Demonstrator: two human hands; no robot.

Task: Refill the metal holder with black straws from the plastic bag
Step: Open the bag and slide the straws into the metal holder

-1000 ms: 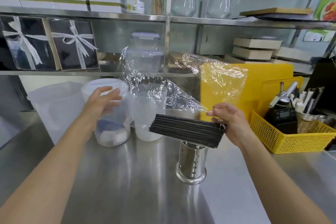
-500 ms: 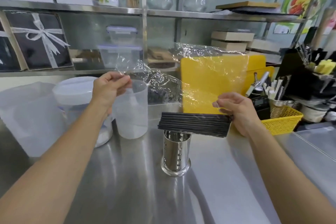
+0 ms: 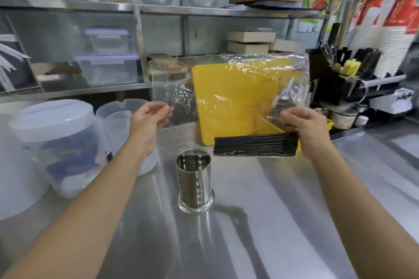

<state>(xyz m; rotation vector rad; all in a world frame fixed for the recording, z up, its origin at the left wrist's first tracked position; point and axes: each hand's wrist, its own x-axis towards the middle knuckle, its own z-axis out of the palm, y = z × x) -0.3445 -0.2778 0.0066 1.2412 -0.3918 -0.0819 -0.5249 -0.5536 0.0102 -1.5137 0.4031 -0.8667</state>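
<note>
My right hand [image 3: 303, 131] pinches the bag [image 3: 231, 97] and straws [image 3: 255, 144], which lie level, above and right of the holder [image 3: 194, 180]. My left hand [image 3: 148, 120] nips the bag's left edge. Straws must tip upright.

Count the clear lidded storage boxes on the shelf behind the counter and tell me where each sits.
2. The smaller lidded box sits stacked on top of the larger lidded box, left of the shelf's upright post. More may be hidden; the frame is blurred.

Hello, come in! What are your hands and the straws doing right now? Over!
Left hand and right hand pinching plastic bag. Black straws inside, sideways. Metal holder empty, unblocked.
</note>
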